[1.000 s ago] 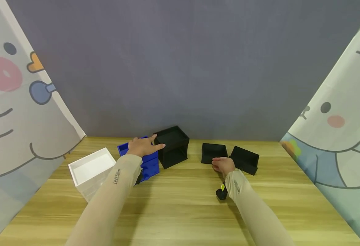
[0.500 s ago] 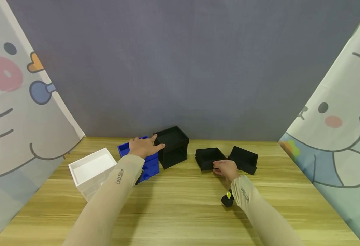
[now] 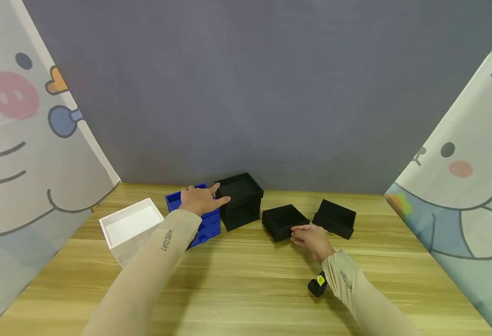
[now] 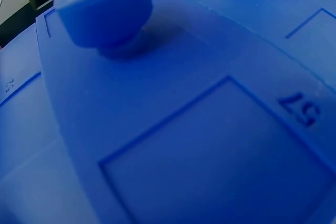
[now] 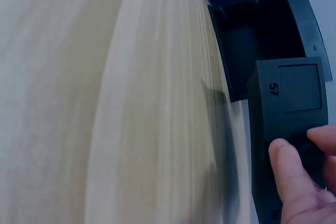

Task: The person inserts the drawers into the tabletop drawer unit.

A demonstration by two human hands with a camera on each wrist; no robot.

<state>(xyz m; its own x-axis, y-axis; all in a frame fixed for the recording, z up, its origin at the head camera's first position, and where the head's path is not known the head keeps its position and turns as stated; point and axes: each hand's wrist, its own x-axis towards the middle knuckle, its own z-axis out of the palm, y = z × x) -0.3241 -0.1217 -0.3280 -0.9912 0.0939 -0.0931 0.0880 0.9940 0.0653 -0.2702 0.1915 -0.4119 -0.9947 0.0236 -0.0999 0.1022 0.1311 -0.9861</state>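
Observation:
In the head view my left hand [image 3: 198,200] lies over the blue drawer unit [image 3: 211,227], fingers stretched out to the left edge of the black cabinet [image 3: 241,189]. That cabinet has a shallow tray top and a hollow opening below. My right hand [image 3: 311,239] pinches the round knob of a black drawer [image 3: 285,217], which stands angled at the cabinet's right. The right wrist view shows thumb and finger at the knob [image 5: 311,157], on a front marked 57. Blue knobs [image 4: 107,9] fill the left wrist view, where the left hand is out of sight.
A second black drawer [image 3: 335,219] sits to the right of the held one. The white box [image 3: 130,225] stands at the left, partly behind the left sleeve. Under the right wrist hangs a small black device [image 3: 317,285]. A grey backdrop [image 3: 246,102] rises behind the table.
My right hand has brought the black drawer leftward and nearer, turning it so that it sits angled close to the cabinet. The left hand keeps its place at the cabinet's edge.

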